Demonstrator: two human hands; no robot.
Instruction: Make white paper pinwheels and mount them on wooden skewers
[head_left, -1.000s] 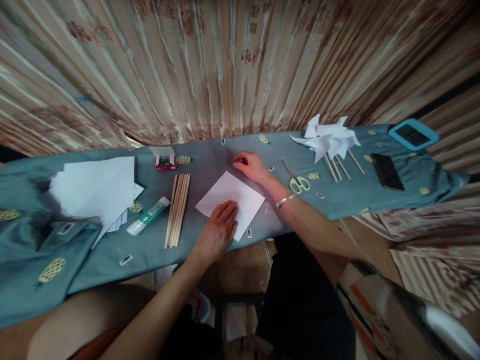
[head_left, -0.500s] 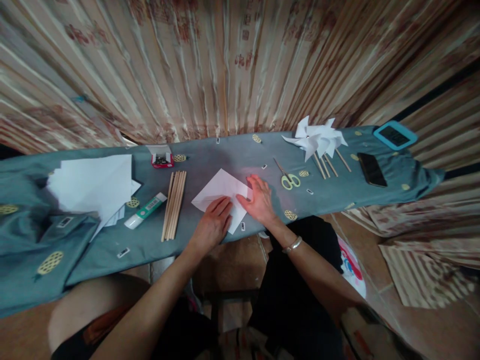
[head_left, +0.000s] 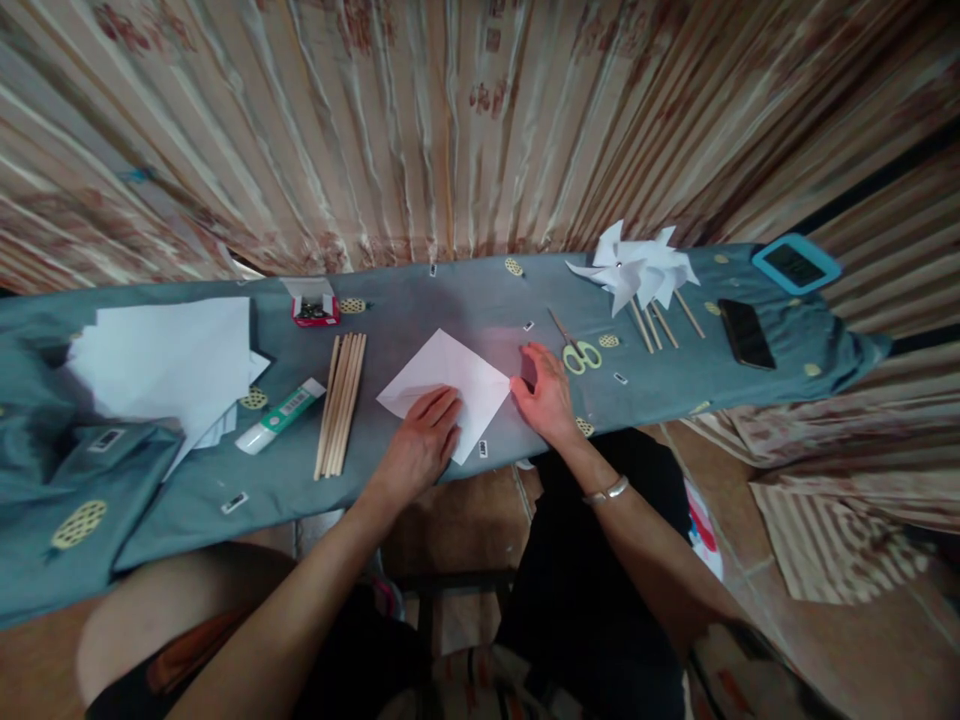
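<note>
A white square of paper [head_left: 444, 362] lies on the cloth-covered table, turned so its corners point left, right, away and toward me. A faint crease line shows near its left corner. My left hand [head_left: 424, 435] rests flat on the paper's lower left part, fingers stretched out. At the right corner, my right hand [head_left: 546, 395] has its thumb at the paper's tip, the other fingers apart and curved above the cloth. Just beyond that hand are scissors [head_left: 577, 352] with pale green handles. Left of the paper lies a bundle of wooden sticks [head_left: 341, 405].
A glue stick [head_left: 281, 415], a stack of white paper [head_left: 169, 355] and a small red box [head_left: 315, 308] of metal pins occupy the left. White paper pinwheels [head_left: 637, 265] on sticks, a phone [head_left: 746, 333] and a blue-framed timer [head_left: 796, 265] lie right. Curtains [head_left: 450, 130] hang behind.
My right hand has slid rightward off the paper's middle to its right corner. The left hand stays flat on the paper. The view has shifted slightly.
</note>
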